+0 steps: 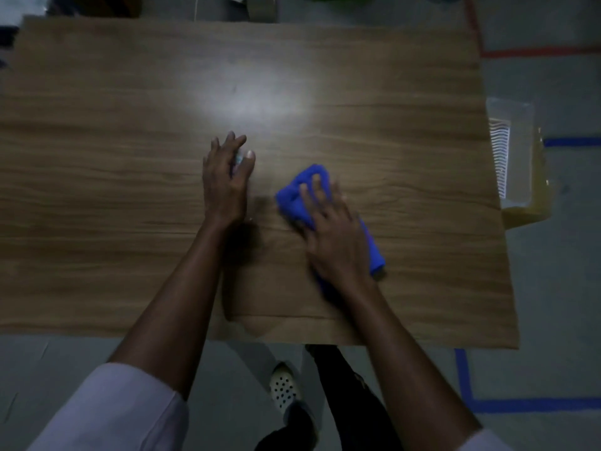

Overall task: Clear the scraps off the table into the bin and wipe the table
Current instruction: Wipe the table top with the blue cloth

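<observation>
A wide wood-grain table top (97, 190) filled most of the frame. At its centre the person's left hand (226, 180) stood on its edge on the wood, fingers stretched toward the top of the frame and thumb held apart. A small pale scrap (239, 157) showed in the gap between thumb and fingers, but whether it was pinched or only cupped could not be told. Just right of centre, the right hand (333, 232) lay flat, its straight, spread fingers pressing down on a crumpled bright blue cloth (297, 193) without clutching it. The cloth stuck out beyond the fingertips and again at the hand's lower right side. Off the table's right edge, at the right of the frame, a clear plastic bin (520, 125) stood on the grey floor (553, 288), touching something yellow (533, 209) below it. White sleeves (113, 411) showed at the lower corners.
</observation>
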Demonstrator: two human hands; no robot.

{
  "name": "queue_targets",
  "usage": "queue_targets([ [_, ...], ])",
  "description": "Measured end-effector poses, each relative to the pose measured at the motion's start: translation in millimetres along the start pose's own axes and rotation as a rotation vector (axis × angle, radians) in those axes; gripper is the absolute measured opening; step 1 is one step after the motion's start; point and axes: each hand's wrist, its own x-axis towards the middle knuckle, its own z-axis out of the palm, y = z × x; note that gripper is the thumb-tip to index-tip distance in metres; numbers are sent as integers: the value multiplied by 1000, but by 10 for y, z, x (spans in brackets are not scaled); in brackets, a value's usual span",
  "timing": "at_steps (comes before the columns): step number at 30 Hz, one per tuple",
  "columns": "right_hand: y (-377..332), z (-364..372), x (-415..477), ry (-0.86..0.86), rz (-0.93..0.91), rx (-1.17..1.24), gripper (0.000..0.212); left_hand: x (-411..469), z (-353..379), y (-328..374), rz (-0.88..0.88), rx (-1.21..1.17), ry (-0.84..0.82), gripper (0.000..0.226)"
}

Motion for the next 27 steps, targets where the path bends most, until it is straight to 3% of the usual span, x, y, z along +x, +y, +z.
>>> queue_targets([
  [4, 494, -170, 482, 75, 184, -50, 62, 210, 69, -47, 81, 113, -20, 49],
  [8, 328, -141, 1120, 28, 255, -94, 64, 403, 235, -17, 143, 124, -4, 50],
  [10, 57, -69, 1335, 1, 213, -100, 64, 482, 328, 51, 140, 91, -1, 54],
  [14, -430, 66, 1318, -81, -50, -3, 66, 590, 361, 146, 72, -128, 9, 55],
  [17, -260, 81, 954, -43, -129, 32, 66, 630, 306, 123, 18, -246, 63, 52],
  [21, 421, -81, 706, 96, 92, -2, 63, 690, 314, 128, 30, -47, 43, 48],
  [24, 771, -232, 1066, 132, 261, -85, 61, 857, 373, 185, 96, 105, 8, 53],
  [27, 819, -285, 1610, 92, 310, -92, 63, 1031, 466, 208, 151, 150, -26, 56],
])
